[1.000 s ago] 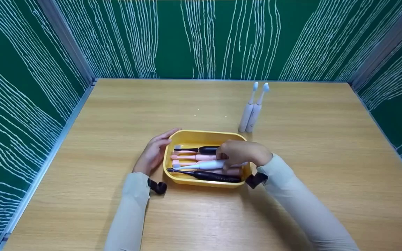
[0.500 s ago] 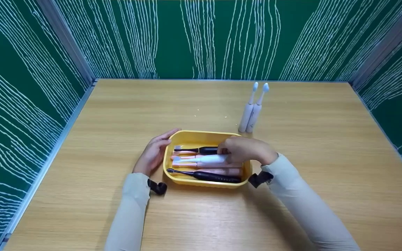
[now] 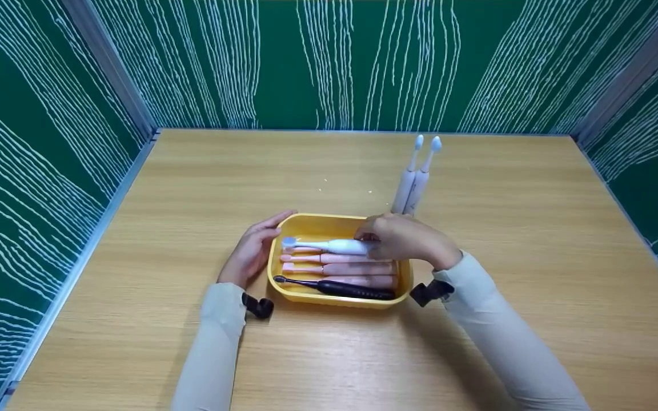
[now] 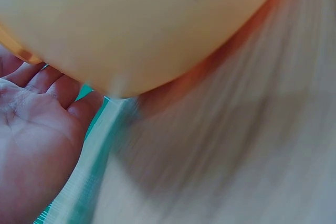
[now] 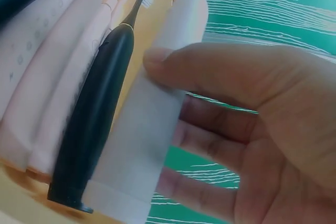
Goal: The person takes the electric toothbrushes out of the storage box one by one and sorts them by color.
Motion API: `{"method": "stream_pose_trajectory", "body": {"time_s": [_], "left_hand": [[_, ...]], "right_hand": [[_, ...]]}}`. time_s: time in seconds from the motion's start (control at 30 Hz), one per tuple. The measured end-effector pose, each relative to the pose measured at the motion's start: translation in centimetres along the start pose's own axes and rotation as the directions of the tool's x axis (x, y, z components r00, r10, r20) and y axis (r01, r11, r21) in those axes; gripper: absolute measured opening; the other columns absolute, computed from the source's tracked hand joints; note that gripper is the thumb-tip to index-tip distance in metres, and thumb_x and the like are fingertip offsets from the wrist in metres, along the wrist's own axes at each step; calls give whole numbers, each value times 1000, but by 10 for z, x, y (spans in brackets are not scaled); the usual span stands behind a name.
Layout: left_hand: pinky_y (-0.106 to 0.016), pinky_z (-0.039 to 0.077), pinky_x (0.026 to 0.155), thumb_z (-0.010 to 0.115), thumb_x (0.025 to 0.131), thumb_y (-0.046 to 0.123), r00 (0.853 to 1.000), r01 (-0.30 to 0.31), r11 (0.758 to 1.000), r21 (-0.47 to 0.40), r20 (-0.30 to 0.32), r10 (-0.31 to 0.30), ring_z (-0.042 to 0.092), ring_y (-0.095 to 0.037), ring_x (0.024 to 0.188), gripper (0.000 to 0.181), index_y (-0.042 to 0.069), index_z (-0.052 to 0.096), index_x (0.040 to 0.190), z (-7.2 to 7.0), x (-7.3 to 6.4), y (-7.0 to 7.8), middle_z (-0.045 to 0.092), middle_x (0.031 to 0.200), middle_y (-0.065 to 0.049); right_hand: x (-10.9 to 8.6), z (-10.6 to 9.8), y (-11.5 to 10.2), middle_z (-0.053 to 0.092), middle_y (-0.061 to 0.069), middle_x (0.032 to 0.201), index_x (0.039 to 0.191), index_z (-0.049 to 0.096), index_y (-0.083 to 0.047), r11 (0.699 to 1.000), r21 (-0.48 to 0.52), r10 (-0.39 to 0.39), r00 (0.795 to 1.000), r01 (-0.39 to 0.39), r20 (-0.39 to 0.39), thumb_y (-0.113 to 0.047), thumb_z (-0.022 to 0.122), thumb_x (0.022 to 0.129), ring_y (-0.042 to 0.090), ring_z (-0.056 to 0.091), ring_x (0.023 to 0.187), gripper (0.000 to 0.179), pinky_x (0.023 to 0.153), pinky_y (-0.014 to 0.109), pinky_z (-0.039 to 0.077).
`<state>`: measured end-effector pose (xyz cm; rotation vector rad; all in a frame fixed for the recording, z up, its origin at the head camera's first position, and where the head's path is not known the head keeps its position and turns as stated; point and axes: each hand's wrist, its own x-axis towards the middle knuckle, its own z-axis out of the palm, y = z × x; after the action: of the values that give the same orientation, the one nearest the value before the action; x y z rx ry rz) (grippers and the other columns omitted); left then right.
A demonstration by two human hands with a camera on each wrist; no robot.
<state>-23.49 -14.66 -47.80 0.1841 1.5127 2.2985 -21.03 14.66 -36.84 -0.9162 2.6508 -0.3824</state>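
Observation:
In the head view, my right hand (image 3: 406, 240) pinches a white electric toothbrush (image 3: 345, 246) by its handle, above the back part of a yellow tray (image 3: 334, 303). The right wrist view shows the thumb across the front of the white handle (image 5: 142, 129) and the other fingers behind it. Below it lies a black electric toothbrush (image 5: 97, 114), beside several pale pink ones (image 5: 58, 98). Another black electric toothbrush (image 3: 340, 288) lies along the tray's front side. My left hand (image 3: 249, 253) rests against the tray's left end, its fingers touching the outer wall (image 4: 131, 40).
Two white electric toothbrushes (image 3: 412, 188) stand upright side by side on the wooden table (image 3: 220, 171), just behind the tray's back right corner. A few small white specks lie on the tabletop behind the tray. Green panels with white lines (image 3: 283, 68) border the table.
My right hand has lifted the white toothbrush from over the pink ones and carried it toward the tray's back side, over the rear black toothbrush. The left hand and tray stay put.

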Motion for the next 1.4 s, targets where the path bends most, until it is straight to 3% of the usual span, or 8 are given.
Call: {"method": "stream_pose_trajectory", "body": {"time_s": [0.3,0.53,0.7,0.83,0.97,1.1,1.4], "left_hand": [[-31,36,114,38,96,2,1000,-11,1000,-17,7,11,49,-17,129,49,-2,37,145,-2,0,-3,36,153,-16],[-35,31,117,37,95,0,1000,-11,1000,-9,-17,11,36,-25,140,51,-5,33,145,-2,0,-3,33,154,-17],[-37,28,119,36,96,1,1000,-14,1000,-19,16,14,29,-29,144,50,-3,33,146,-2,0,-3,30,156,-15],[-35,33,116,37,96,3,1000,-16,1000,-18,27,16,40,-26,138,49,-2,36,145,-3,0,-4,35,154,-16],[-33,37,113,38,96,3,1000,-13,1000,-20,17,14,49,-20,130,49,-2,36,145,-2,0,-4,37,152,-16],[-32,37,113,37,96,2,1000,-9,1000,-15,0,9,50,-18,128,49,-2,37,145,-1,0,-3,36,153,-16],[-31,36,114,36,96,1,1000,-2,1000,-15,-18,2,46,-20,132,49,-2,38,144,0,0,-1,37,152,-15]], "right_hand": [[-4,0,5,70,9,104,112,70,-4,998,-10,-69,980,68,-187,-8,71,80,20,64,87,32,80,37,58],[-3,2,11,70,12,101,109,69,-1,994,2,-102,947,108,-304,-9,73,80,21,66,84,31,75,36,59],[-2,4,14,69,10,99,106,69,-4,996,7,-81,925,90,-371,-10,74,80,22,65,83,27,77,38,58],[-4,6,17,68,10,98,106,68,-4,996,62,-36,900,69,-435,-11,74,80,23,63,86,27,80,40,57],[-6,7,21,67,12,102,108,65,-3,986,152,25,862,60,-505,-11,74,82,24,64,88,29,80,40,58],[-7,9,26,67,14,103,109,64,-2,973,213,58,809,85,-584,-9,75,81,25,64,87,31,78,41,59],[-7,14,36,67,16,99,105,62,1,959,236,69,683,154,-728,-5,75,81,24,64,85,28,74,38,60]]}}
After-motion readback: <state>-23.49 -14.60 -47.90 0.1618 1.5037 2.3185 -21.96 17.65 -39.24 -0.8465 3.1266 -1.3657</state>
